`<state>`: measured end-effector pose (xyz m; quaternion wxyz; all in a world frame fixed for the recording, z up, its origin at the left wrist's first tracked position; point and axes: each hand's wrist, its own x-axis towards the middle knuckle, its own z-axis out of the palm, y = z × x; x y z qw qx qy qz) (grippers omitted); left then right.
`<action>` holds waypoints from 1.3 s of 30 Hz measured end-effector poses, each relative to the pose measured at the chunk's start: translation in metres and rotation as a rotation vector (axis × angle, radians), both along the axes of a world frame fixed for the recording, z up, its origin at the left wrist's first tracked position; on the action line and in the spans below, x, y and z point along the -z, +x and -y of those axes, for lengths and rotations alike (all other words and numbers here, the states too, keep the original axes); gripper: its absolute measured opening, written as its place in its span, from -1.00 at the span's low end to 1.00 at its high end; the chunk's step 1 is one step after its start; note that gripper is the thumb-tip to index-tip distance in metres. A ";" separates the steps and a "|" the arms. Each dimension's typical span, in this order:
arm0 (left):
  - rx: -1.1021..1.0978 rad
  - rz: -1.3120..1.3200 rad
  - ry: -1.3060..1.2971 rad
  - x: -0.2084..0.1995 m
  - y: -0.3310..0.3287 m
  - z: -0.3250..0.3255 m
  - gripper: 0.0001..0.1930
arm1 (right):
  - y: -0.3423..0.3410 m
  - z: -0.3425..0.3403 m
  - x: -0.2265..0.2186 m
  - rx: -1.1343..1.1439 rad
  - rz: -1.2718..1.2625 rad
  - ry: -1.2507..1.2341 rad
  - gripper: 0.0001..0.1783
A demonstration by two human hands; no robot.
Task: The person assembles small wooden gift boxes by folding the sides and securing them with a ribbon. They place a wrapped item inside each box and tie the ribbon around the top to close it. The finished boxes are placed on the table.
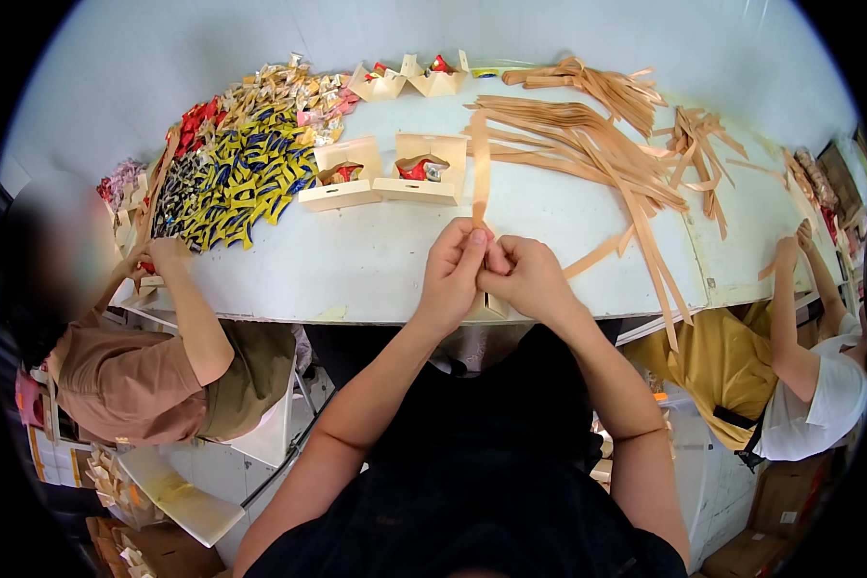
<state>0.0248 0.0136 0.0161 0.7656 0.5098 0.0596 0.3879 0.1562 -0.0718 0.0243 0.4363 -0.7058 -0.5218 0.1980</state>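
Observation:
My left hand and my right hand meet over the table's near edge, thumbs and fingertips pinched together. Between them they grip a flat tan ribbon, one length of which stretches away from me across the tabletop. Part of a small cream box shows beneath my hands; they hide the rest of it. Beyond my fingers stand two open cream boxes, one on the left and one on the right, each with wrapped sweets inside.
Piles of yellow-and-blue wrapped sweets cover the table's left. Bundles of tan ribbon lie to the right, some hanging over the edge. Two more open boxes stand at the back. One person works at left, another at right.

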 end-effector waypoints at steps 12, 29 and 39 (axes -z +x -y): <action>-0.026 -0.228 0.342 0.000 -0.004 0.001 -0.84 | 0.029 0.005 -0.159 -0.215 -0.072 -0.001 -0.51; -0.032 -0.139 0.237 -0.005 -0.001 -0.003 -0.73 | 0.013 -0.012 -0.053 -0.271 -0.594 0.137 -0.59; 0.010 -0.113 0.207 0.006 -0.002 -0.010 -0.82 | 0.056 0.008 -0.003 0.043 0.228 -0.035 -0.60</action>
